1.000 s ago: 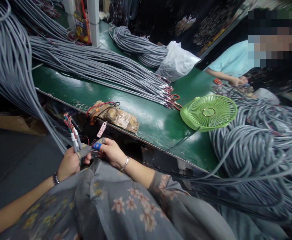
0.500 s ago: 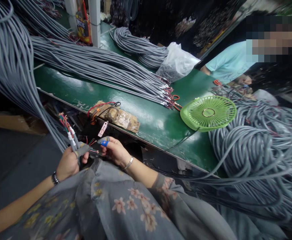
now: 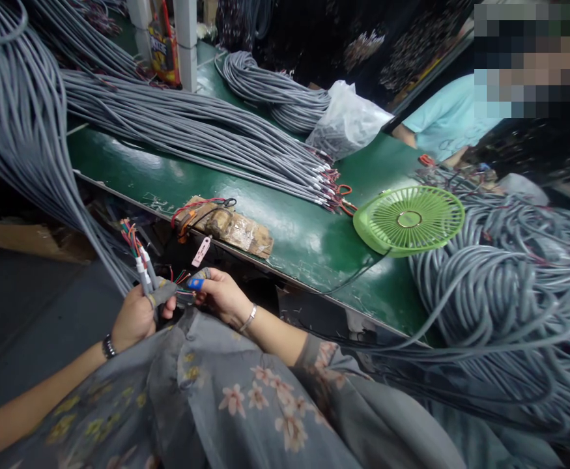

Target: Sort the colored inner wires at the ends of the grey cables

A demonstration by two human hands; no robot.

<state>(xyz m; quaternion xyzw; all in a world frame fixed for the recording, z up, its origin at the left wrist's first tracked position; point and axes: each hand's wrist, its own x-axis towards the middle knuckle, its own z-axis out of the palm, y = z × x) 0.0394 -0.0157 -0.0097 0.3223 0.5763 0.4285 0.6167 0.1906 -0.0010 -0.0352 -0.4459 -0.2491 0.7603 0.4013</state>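
Head view, looking down: a few grey cable ends (image 3: 144,273) are gripped upright in the left hand (image 3: 135,318) at lower left of the frame, just below the near edge of the green table (image 3: 294,238). The fingers are closed around the cables, and the forefinger is wrapped in a grey sleeve (image 3: 163,291); the coloured wires (image 3: 129,236) are fanned out above the fist, seemingly so that they can be reached one at a time. Just to the right, the right hand (image 3: 221,296) is brought up against the left, and thin wires (image 3: 183,296) are pinched between its thumb and its forefinger, which is tipped with blue tape (image 3: 195,283). The remaining fingers are curled loosely; how firmly the wires are pressed cannot be told. Both hands are held low over the lap, on flowered grey cloth (image 3: 245,397), apparently to keep the work close to the body.

From the upper left a thick hanging bundle (image 3: 15,124) is led down toward the left hand. On the table a long row of grey cables (image 3: 191,137) is laid out with its stripped ends pointing right, and a taped wooden block (image 3: 226,225) with red wire is set at the near edge. A green fan (image 3: 409,218) is placed face up at centre right, beside heaped cable coils (image 3: 509,286). A plastic bag (image 3: 346,120) lies at upper centre, and a co-worker's arm (image 3: 412,138) is seen beyond it.
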